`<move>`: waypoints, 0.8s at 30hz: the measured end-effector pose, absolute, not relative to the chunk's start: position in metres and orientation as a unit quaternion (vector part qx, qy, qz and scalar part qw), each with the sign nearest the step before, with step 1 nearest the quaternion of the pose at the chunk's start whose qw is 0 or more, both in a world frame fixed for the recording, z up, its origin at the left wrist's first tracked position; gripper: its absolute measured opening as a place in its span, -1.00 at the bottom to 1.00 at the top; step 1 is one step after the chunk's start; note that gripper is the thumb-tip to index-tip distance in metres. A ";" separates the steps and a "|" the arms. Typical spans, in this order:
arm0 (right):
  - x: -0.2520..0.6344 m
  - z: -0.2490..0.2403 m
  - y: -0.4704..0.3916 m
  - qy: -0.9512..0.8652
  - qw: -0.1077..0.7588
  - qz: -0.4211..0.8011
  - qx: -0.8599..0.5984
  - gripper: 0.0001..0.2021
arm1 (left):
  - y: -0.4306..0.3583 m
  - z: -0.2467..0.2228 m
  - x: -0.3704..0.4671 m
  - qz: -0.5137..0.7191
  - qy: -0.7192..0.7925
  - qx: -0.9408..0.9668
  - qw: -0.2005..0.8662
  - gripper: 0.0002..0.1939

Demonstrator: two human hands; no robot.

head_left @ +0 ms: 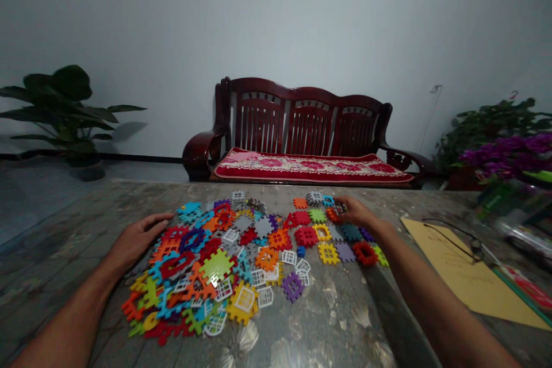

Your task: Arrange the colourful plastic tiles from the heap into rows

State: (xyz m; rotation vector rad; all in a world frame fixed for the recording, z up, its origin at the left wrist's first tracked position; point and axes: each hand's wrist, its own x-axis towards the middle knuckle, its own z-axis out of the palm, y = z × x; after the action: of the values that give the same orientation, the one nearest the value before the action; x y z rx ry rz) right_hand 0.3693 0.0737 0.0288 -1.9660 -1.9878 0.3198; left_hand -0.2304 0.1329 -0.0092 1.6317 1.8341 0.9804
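Note:
Left of a mixed pile of interlocking plastic building tiles (217, 265), my left hand (140, 236) rests on the table with its fingers stretched out; nothing shows in it. My right hand (357, 211) reaches to the far end of the sorted tiles. Its thumb and fingers close around a small dark tile (341, 207), partly hidden by them. A red-orange tile (332, 214) and a light blue tile (328, 200) lie beside the fingertips. Nearer me are a yellow window tile (328, 253), a lavender tile (345, 251) and a dark red tile (364, 253).
White window-frame pieces (265, 297) and a purple tile (292, 286) lie at the pile's near right. Right of my right arm are a yellow envelope (466, 282) and glasses (474, 246). A wooden bench (308, 126) stands behind the stone-patterned table (314, 328).

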 end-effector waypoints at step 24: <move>0.374 0.015 0.088 -0.725 0.042 0.082 -0.683 -0.23 | 0.134 -0.011 -0.231 0.382 0.653 0.596 0.268 -0.56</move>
State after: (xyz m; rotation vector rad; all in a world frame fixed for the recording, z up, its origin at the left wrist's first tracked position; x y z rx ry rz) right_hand 0.3735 0.0882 0.0148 -2.0898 -2.2166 0.2506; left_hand -0.2312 0.1339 -0.0110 1.6087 1.7619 1.0303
